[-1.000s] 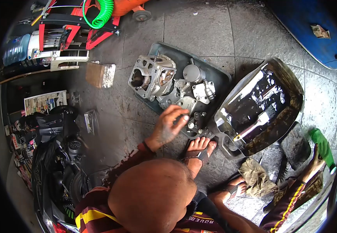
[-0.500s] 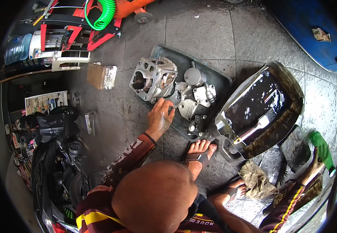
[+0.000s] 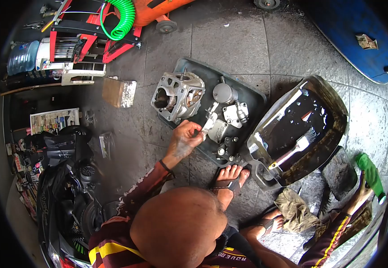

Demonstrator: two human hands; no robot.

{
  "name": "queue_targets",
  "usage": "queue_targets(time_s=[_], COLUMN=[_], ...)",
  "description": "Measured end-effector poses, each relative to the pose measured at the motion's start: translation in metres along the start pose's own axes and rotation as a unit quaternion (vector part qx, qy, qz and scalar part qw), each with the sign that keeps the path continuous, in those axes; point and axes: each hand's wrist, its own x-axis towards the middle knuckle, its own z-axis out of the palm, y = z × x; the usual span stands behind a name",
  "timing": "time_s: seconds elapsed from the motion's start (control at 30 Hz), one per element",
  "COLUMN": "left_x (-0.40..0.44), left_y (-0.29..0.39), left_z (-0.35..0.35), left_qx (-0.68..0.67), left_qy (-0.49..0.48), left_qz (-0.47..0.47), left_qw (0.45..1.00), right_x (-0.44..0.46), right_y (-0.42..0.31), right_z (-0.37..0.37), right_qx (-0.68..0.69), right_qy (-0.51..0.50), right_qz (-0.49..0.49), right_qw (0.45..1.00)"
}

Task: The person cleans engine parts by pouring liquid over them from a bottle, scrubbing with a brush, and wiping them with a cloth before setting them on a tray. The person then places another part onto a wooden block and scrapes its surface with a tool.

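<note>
My left hand is closed in a pinch on a small silver metal engine part, tilted up from the dark tray. Just beyond the fingers, a large silver engine casing stands in the tray. Beside the held part are a round metal piece, a bolted cover and a flat plate. At the far right, my right hand grips a green bottle, tilted with its narrow end downward; some fingers are hidden behind it.
Right of the tray sits a dirty black basin with dark liquid and a paintbrush. A rag lies near my feet. A cardboard box stands left, a motorcycle lower left, red stands upper left.
My left hand has pinched and lifted the small silver part, which lay among the others before. The right hand and green bottle have stayed nearly still. The whole view shifted slightly.
</note>
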Motion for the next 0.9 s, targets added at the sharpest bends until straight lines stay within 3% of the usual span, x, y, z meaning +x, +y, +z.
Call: queue_targets(time_s=[0.03,0.1,0.13,0.23,0.43,0.53,0.73,0.9], left_x=[-0.001,0.0,0.003,0.01,0.049,0.072,0.104,0.118], left_y=[0.01,0.031,0.042,0.069,0.082,0.082,0.089,0.087], left_z=[-0.006,-0.021,-0.039,-0.053,-0.041,-0.022,0.005,-0.008], left_qx=[0.0,-0.254,-0.288,-0.401,-0.521,-0.571,-0.508,-0.483], left_qy=[0.001,-0.057,-0.11,-0.077,0.013,0.034,0.147,0.174], left_qz=[0.0,-0.139,-0.224,-0.244,-0.2,-0.132,-0.095,-0.058], left_qw=[1.0,0.956,0.925,0.88,0.83,0.81,0.844,0.856], right_x=[0.002,0.002,0.0,-0.002,-0.002,-0.005,-0.005,-0.007], right_y=[0.001,-0.008,-0.014,-0.022,-0.014,-0.027,-0.023,-0.037], right_z=[0.001,0.003,0.004,0.006,0.006,0.006,0.004,0.005], right_qx=[0.003,0.012,0.02,0.034,0.053,0.044,0.029,0.034], right_qy=[-0.001,0.01,0.021,0.027,0.026,0.027,0.029,0.022], right_qz=[-0.009,0.009,0.028,0.032,0.02,0.03,0.049,0.039], right_qw=[1.0,1.0,0.999,0.999,0.998,0.998,0.998,0.998])
